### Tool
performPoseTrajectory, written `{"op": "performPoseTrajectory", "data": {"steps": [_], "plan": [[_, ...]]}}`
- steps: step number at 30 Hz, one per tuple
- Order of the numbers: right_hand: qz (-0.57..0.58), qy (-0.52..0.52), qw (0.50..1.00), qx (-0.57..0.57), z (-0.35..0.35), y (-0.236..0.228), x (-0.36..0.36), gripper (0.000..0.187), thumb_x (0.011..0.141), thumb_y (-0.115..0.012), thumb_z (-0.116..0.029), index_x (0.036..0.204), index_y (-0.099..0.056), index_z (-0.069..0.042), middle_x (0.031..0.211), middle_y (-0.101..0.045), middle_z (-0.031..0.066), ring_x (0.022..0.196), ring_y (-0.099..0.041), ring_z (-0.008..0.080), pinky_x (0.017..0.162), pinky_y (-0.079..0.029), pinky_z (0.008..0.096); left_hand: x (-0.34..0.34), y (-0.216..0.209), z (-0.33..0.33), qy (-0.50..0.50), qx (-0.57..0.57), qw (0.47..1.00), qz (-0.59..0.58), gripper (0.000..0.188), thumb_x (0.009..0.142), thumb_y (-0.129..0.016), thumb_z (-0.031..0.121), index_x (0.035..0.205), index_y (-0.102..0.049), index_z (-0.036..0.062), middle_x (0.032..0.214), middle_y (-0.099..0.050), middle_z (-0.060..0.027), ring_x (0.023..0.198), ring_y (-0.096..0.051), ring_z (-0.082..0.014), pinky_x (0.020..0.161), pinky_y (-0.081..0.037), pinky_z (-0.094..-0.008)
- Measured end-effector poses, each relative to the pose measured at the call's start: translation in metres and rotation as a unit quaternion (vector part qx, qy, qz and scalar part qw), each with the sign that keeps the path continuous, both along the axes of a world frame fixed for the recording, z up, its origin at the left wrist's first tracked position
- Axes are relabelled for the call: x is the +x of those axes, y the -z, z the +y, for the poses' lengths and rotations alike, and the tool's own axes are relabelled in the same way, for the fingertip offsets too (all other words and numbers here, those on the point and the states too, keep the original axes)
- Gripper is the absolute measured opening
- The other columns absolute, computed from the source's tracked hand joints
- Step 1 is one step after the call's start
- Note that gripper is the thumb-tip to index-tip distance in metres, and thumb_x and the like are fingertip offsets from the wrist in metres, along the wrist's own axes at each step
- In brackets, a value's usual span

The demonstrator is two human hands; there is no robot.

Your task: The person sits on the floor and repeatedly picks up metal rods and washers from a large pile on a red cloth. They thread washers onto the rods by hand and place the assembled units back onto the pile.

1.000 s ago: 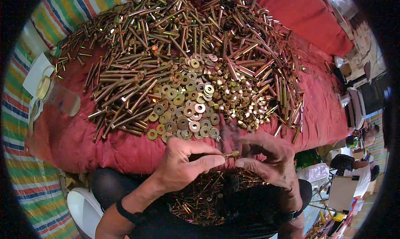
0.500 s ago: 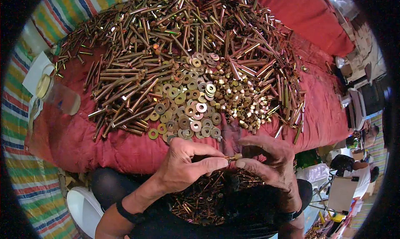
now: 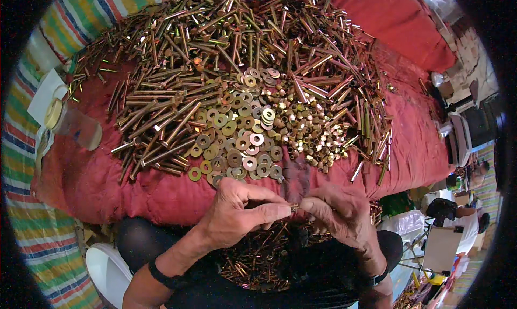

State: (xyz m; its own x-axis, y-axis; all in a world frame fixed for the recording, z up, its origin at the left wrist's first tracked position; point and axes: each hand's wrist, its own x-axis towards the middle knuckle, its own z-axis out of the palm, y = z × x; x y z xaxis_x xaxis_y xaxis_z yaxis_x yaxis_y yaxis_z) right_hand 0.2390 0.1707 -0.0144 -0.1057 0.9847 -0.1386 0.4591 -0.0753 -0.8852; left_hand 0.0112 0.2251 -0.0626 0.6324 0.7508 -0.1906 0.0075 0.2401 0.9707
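Observation:
In front of the red-covered surface, my left hand (image 3: 239,209) pinches a small brass-coloured bolt (image 3: 294,206) between thumb and forefinger. Only a short piece of it shows; the rest is hidden by fingers. My right hand (image 3: 342,212) closes its thumb and fingers round the other end, where a nut seems to sit, now covered. Just beyond the hands lie flat washers (image 3: 233,158) in a loose heap. To their right is a pile of small nuts (image 3: 307,128). Long bolts (image 3: 161,126) lie to the left and behind.
Red cloth (image 3: 102,190) covers the work surface. A clear jar with a pale lid (image 3: 78,127) lies at the left. More bolts (image 3: 253,263) fill the space below my hands. A white stool (image 3: 105,268) stands at lower left. Another person (image 3: 468,228) is at far right.
My right hand's fingers have closed in from an open curve onto the end of the bolt, covering it. My left hand keeps its pinch almost in place.

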Motion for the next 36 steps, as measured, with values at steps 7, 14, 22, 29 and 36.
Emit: {"op": "performPoseTrajectory", "data": {"steps": [7, 14, 22, 29, 36], "plan": [[-0.051, 0.041, 0.997, 0.046, 0.005, -0.001, 0.026, 0.014, 0.096, -0.078, -0.014, 0.095, -0.075, 0.0, 0.085, -0.068, 0.005, 0.074, -0.062, 0.011, 0.063, -0.047, 0.0262, -0.005, -0.005, 0.005, 0.148, 0.213, 0.964, 0.055, 0.019, 0.093, -0.076, 0.023, 0.092, -0.08, 0.0043, 0.071, -0.069, -0.009, 0.066, -0.068, -0.0212, 0.062, -0.051, -0.0373], [-0.358, 0.049, 0.849, 0.386, 0.075, 0.034, 0.087, 0.024, 0.086, -0.075, -0.002, 0.11, -0.077, -0.007, 0.104, -0.074, 0.0095, 0.094, -0.07, 0.0288, 0.083, -0.057, 0.039, -0.035, -0.003, 0.046, -0.237, 0.562, 0.707, 0.357, 0.033, 0.076, -0.077, 0.007, 0.109, -0.074, 0.0036, 0.111, -0.073, -0.0156, 0.106, -0.067, -0.0365, 0.095, -0.052, -0.0465], [-0.481, -0.024, 0.781, 0.397, 0.103, 0.041, 0.088, 0.031, 0.079, -0.067, 0.003, 0.105, -0.076, -0.011, 0.111, -0.072, 0.0084, 0.101, -0.066, 0.0325, 0.083, -0.057, 0.0431, -0.04, 0.022, 0.073, -0.213, 0.612, 0.618, 0.445, 0.029, 0.073, -0.069, 0.011, 0.101, -0.076, 0.0035, 0.106, -0.07, -0.0114, 0.112, -0.061, -0.0315, 0.109, -0.036, -0.0532], [-0.407, 0.012, 0.801, 0.439, 0.099, 0.042, 0.089, 0.035, 0.078, -0.072, 0.005, 0.112, -0.072, -0.003, 0.107, -0.07, 0.0119, 0.102, -0.068, 0.0343, 0.089, -0.056, 0.0418, -0.049, 0.022, 0.074, -0.205, 0.605, 0.632, 0.438, 0.021, 0.08, -0.071, 0.008, 0.1, -0.075, 0.0062, 0.104, -0.068, -0.0093, 0.112, -0.062, -0.0317, 0.105, -0.04, -0.0499], [-0.053, 0.053, 0.991, 0.113, 0.057, 0.031, 0.031, 0.029, 0.087, -0.049, -0.016, 0.098, -0.065, 0.005, 0.083, -0.062, 0.0101, 0.083, -0.063, 0.0188, 0.079, -0.052, 0.0328, -0.041, 0.022, 0.082, -0.241, 0.64, 0.616, 0.392, 0.016, 0.083, -0.075, 0.008, 0.099, -0.076, 0.0065, 0.099, -0.066, -0.0083, 0.108, -0.061, -0.032, 0.1, -0.043, -0.0485]]}}
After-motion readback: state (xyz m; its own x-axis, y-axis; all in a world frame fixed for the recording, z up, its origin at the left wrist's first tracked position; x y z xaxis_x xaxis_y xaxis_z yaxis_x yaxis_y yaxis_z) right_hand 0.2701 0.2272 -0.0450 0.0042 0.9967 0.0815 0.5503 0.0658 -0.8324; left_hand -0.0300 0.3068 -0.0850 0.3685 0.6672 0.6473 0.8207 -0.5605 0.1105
